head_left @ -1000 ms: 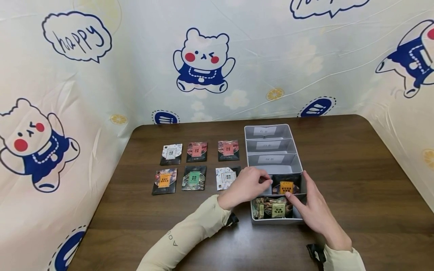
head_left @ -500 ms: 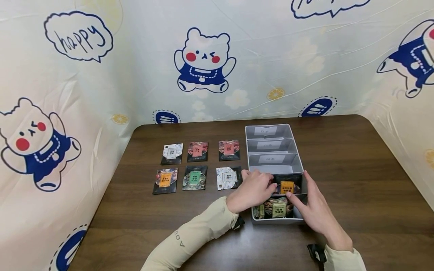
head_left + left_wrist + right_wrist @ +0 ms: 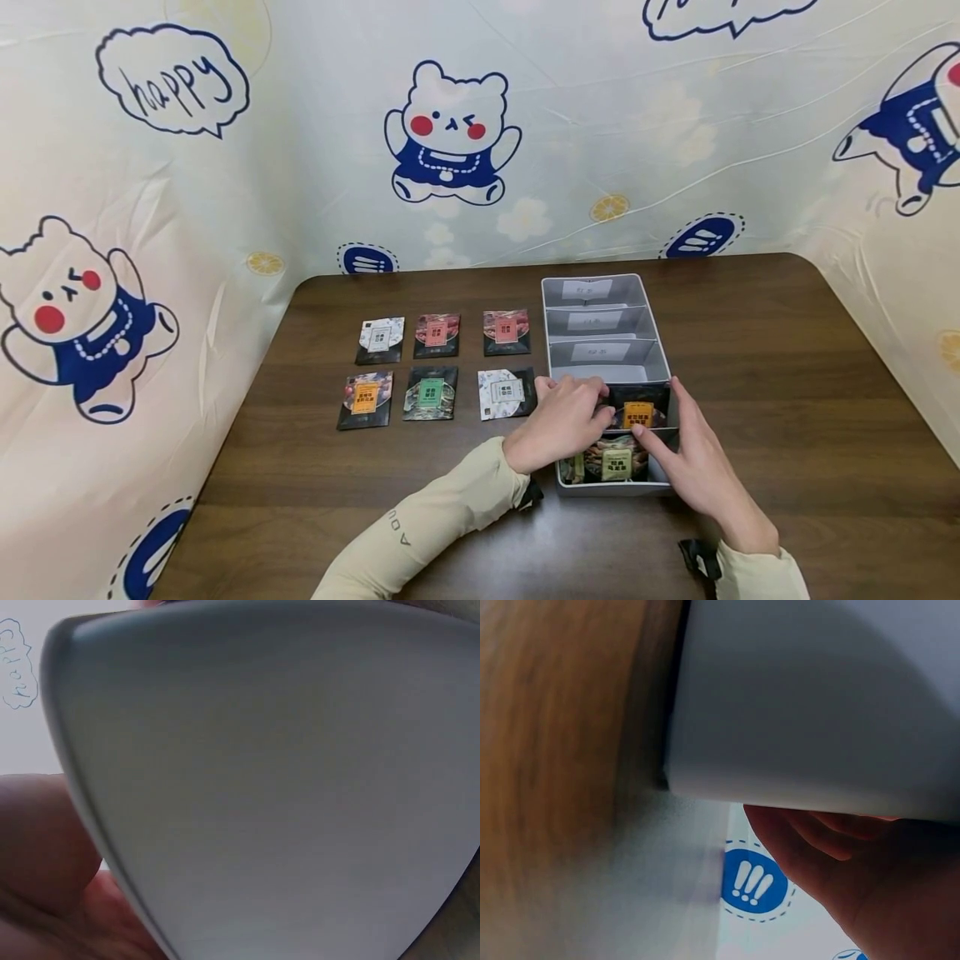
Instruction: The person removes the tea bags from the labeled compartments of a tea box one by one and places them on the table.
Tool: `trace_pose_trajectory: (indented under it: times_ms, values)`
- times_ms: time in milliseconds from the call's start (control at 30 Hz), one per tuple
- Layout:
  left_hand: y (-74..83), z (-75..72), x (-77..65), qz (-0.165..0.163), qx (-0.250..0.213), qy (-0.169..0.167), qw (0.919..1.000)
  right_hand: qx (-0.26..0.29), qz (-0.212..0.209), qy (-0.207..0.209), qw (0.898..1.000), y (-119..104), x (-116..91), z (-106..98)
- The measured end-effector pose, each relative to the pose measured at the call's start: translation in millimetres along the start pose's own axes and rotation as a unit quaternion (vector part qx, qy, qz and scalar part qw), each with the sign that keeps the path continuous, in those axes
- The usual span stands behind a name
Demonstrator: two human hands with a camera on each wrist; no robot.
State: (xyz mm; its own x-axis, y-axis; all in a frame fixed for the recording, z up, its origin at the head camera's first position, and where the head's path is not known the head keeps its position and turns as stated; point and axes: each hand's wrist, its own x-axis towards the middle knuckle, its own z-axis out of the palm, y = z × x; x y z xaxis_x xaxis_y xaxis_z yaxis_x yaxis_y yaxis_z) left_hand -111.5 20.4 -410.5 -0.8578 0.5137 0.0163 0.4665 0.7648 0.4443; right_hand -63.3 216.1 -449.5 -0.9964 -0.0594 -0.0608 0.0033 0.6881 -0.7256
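A grey divided storage box [image 3: 613, 492] stands right of the table's middle. My left hand [image 3: 562, 421] reaches over its left wall into the second compartment from the front. The fingers bend down beside a black tea sachet [image 3: 638, 414] with an orange label; their tips are partly hidden, so a grip cannot be told. My right hand [image 3: 701, 462] holds the box's right side, fingers along the outer wall and thumb over the divider near that sachet. Tea sachets [image 3: 617, 462] with yellow-green labels fill much of the front compartment. The left wrist view is mostly box wall [image 3: 262, 780].
Left of the box, several tea sachets lie flat in two rows: white [image 3: 380, 340], red [image 3: 437, 335], another red [image 3: 506, 332], orange [image 3: 365, 400], green [image 3: 430, 392] and another white [image 3: 504, 393]. Three rear compartments carry paper labels [image 3: 600, 352]. Printed cloth [image 3: 450, 233] hangs behind the table.
My left hand has moved slightly right, further over the second compartment. The orange-labelled sachet has shifted a little to the right. My right hand stays at the box's right side.
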Motion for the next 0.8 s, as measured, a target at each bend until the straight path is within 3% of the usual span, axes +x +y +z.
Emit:
trace_pose_trajectory:
  times_ms: [167, 367, 800]
  values:
    - [0.1, 1.5, 1.3, 0.003, 0.000, 0.007, 1.0000, -0.003, 0.000, 0.001, 1.000, 0.0, 0.5, -0.4]
    - [2.2, 3.1, 2.7, 0.017, 0.009, -0.009, 0.9998, -0.006, -0.003, -0.001, 1.000, 0.2, 0.7, 0.4]
    - [3.8, 3.4, 3.5, 0.016, 0.005, -0.023, 0.9996, -0.003, -0.004, -0.001, 1.000, 0.1, -0.3, -0.1]
